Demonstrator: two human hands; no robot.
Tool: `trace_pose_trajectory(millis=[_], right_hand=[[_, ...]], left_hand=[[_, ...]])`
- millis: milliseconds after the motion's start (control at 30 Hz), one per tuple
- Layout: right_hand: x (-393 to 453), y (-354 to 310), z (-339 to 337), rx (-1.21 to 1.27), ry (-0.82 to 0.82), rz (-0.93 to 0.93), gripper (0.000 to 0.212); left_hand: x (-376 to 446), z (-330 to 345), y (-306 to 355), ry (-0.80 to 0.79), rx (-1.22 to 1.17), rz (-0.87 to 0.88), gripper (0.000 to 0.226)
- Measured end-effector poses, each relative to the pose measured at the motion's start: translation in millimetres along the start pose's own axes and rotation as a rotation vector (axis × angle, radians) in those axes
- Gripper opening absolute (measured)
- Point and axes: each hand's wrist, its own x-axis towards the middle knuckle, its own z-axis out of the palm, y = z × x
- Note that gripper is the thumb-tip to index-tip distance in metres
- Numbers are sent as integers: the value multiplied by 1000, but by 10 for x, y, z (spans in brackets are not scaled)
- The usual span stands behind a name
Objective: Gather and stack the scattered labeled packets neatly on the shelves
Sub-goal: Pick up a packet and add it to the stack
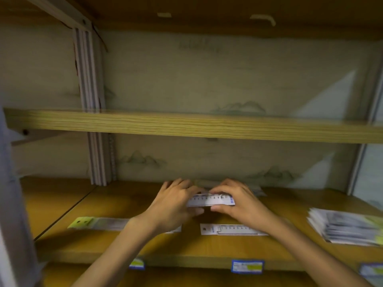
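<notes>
Both hands hold a small bundle of white ruler packets (211, 200) just above the lower wooden shelf (116, 204). My left hand (174, 206) grips its left end; my right hand (238, 201) grips the right end, thumb below and fingers on top. Another ruler packet with a yellow-green header (97, 223) lies flat on the shelf at the left, partly under my left wrist. One more white ruler packet (232, 229) lies below my right hand. A tall stack of packets (348, 227) sits at the shelf's right edge.
An upper wooden shelf (186, 125) spans the view above the hands. A grey upright post (97, 158) stands at the back left. Price labels (247, 266) are stuck on the shelf's front edge. More packets lie behind my right hand near the back wall (258, 190).
</notes>
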Motion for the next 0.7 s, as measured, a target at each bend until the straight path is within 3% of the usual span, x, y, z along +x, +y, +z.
trace_pose_trajectory(millis=[133,467,700], right_hand=[[-141,300,-191,16,-80,97,35],[-461,667,-215,42,-247,218,30],[-503,794,-159,106,-321,226,42]], left_hand=[[28,-35,-147,-5,-139,-18,55],[111,118,-407,1,-88,-25,40],[117,207,-424,-9,-97,2,35]])
